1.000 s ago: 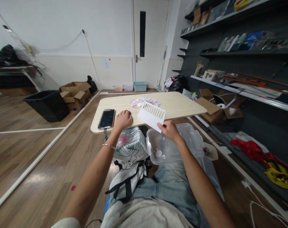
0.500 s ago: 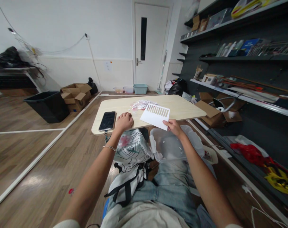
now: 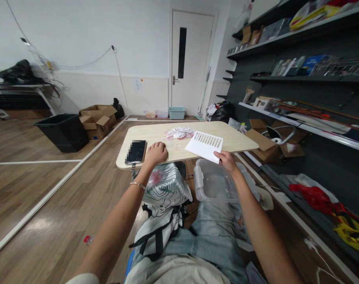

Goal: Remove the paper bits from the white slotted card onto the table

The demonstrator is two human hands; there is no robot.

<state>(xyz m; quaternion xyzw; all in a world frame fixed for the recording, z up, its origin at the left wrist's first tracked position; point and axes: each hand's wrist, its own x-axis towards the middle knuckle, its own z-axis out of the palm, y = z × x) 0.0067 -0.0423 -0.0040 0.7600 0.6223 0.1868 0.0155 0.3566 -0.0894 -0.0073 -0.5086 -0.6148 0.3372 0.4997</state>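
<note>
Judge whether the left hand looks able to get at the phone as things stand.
Probably yes: the left hand rests on the table beside the phone, and nothing visible lies between them to block it.

Black bin [image 3: 64,136] beside open cardboard box [image 3: 101,121]; teal tub [image 3: 177,114] before white door [image 3: 199,59]; dark shelving [image 3: 318,90] right.

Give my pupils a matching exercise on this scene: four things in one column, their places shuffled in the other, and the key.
Things
1. slotted white card
2. smartphone
3. white scraps
4. clear plastic box

Places
A. heaped on the tabletop
B. in the right hand
C. below the tabletop's near edge
D. flat, left of the left hand

Pairs: 1-B, 2-D, 3-A, 4-C
</note>
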